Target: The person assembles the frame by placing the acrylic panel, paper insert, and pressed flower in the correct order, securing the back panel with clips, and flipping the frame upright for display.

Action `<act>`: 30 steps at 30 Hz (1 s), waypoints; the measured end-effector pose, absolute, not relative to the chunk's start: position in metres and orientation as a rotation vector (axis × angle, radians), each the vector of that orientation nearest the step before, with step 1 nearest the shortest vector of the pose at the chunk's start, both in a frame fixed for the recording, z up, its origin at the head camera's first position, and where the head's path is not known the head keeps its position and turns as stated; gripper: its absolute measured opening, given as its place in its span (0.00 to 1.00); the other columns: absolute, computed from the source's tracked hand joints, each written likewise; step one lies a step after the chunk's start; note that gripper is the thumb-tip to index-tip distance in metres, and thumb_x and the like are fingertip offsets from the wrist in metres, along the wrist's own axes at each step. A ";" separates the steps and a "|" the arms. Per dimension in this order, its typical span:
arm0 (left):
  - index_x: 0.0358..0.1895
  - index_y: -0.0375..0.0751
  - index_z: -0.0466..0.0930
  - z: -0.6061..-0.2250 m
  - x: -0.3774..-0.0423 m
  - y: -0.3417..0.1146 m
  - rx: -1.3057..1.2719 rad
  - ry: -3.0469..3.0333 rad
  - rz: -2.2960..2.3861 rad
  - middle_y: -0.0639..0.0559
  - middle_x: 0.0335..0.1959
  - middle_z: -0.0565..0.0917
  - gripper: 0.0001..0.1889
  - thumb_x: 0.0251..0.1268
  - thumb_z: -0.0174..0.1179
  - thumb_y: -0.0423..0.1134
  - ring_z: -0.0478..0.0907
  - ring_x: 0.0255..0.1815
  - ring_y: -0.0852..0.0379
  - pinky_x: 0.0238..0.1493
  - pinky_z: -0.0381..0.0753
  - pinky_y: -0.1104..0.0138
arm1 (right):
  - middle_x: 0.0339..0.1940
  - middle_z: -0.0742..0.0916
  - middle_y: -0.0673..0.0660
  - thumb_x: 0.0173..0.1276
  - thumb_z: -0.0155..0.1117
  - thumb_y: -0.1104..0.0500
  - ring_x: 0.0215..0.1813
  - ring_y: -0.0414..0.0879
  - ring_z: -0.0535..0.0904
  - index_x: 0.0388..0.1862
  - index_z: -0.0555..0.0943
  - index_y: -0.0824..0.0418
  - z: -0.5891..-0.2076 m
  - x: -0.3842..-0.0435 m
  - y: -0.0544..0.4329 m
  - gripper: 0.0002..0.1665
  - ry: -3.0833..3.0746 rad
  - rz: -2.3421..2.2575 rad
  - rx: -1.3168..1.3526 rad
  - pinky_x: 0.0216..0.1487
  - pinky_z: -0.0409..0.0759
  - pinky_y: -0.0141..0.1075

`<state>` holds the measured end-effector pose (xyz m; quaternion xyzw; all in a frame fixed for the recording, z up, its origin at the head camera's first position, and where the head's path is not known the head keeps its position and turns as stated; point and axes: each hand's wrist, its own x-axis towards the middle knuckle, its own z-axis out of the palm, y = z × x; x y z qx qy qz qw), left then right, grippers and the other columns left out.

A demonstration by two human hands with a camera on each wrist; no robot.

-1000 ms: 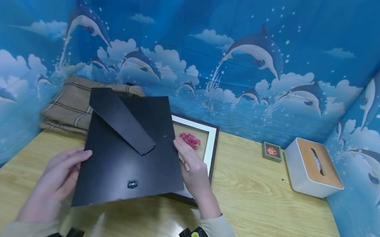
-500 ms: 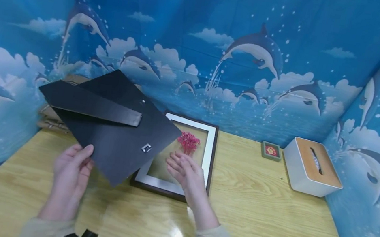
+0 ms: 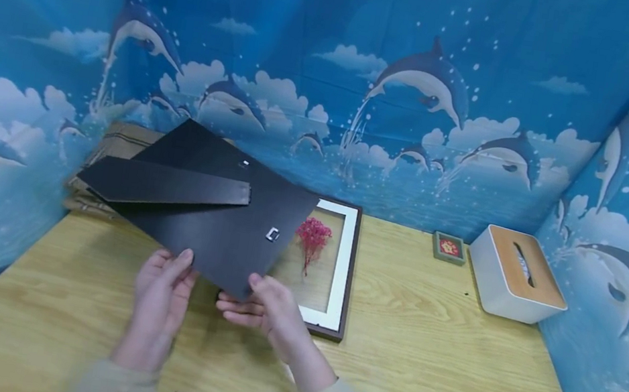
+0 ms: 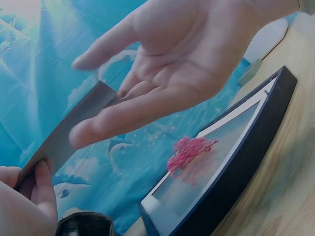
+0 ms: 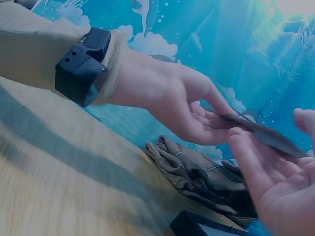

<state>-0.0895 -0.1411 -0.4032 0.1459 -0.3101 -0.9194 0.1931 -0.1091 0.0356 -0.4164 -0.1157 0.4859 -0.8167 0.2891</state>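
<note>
A black picture-frame backing board (image 3: 223, 236) with a folding stand leg (image 3: 169, 185) tilts above the table in the head view. My left hand (image 3: 160, 298) pinches its lower edge, thumb on the near face and fingers beneath. At the board's lower right corner is my right hand (image 3: 274, 319), its fingers extended under it. In the left wrist view that right hand (image 4: 172, 73) shows its thumb lifted off the board (image 4: 69, 132). Partly behind the board, the dark picture frame (image 3: 349, 269) with a white mat lies on the table, pink dried flowers (image 3: 315, 233) within it.
A folded plaid cloth (image 3: 122, 143) lies at the back left, partly hidden by the board. Toward the back right are a small green-framed square (image 3: 449, 248) and a white tissue box (image 3: 511, 286) with a wooden top. Dolphin-printed curtains (image 3: 325, 42) enclose the wooden table.
The board has turned, its stand leg swinging to the left. My right hand left its right edge and came to the lower corner. My left hand has moved right with the board.
</note>
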 end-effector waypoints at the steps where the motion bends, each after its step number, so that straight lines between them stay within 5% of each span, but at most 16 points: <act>1: 0.32 0.34 0.70 -0.404 -0.090 -0.138 0.403 -0.881 -2.574 0.48 0.26 0.77 0.08 0.62 0.56 0.19 0.77 0.26 0.57 0.32 0.81 0.71 | 0.48 0.82 0.74 0.73 0.55 0.50 0.46 0.54 0.84 0.63 0.67 0.74 -0.417 -0.108 0.035 0.31 1.290 -2.194 -0.312 0.51 0.80 0.45; 10: 0.39 0.35 0.69 -0.407 -0.091 -0.124 0.397 -1.025 -2.552 0.50 0.33 0.77 0.09 0.62 0.57 0.21 0.76 0.33 0.59 0.40 0.80 0.71 | 0.58 0.78 0.70 0.74 0.53 0.63 0.49 0.52 0.83 0.67 0.63 0.74 -0.419 -0.107 0.040 0.27 1.214 -2.354 -0.359 0.55 0.78 0.43; 20: 0.51 0.33 0.67 -0.419 -0.088 -0.137 0.186 -1.441 -2.558 0.49 0.43 0.79 0.12 0.68 0.54 0.27 0.80 0.44 0.56 0.54 0.78 0.65 | 0.41 0.88 0.57 0.73 0.50 0.63 0.40 0.47 0.86 0.55 0.76 0.68 -0.415 -0.120 0.064 0.16 1.298 -2.436 -0.437 0.46 0.83 0.38; 25: 0.52 0.27 0.68 -0.430 -0.083 -0.169 -0.033 -1.495 -2.566 0.44 0.43 0.82 0.12 0.68 0.48 0.21 0.81 0.46 0.53 0.53 0.78 0.66 | 0.35 0.88 0.58 0.73 0.47 0.64 0.35 0.47 0.86 0.48 0.81 0.66 -0.414 -0.128 0.083 0.16 1.285 -2.504 -0.486 0.39 0.84 0.36; 30: 0.50 0.29 0.72 -0.433 -0.079 -0.206 -0.220 -1.049 -2.845 0.38 0.46 0.81 0.14 0.78 0.35 0.31 0.79 0.51 0.46 0.60 0.74 0.61 | 0.28 0.88 0.57 0.72 0.40 0.67 0.27 0.47 0.85 0.37 0.85 0.62 -0.413 -0.137 0.102 0.22 1.322 -2.562 -0.456 0.30 0.83 0.34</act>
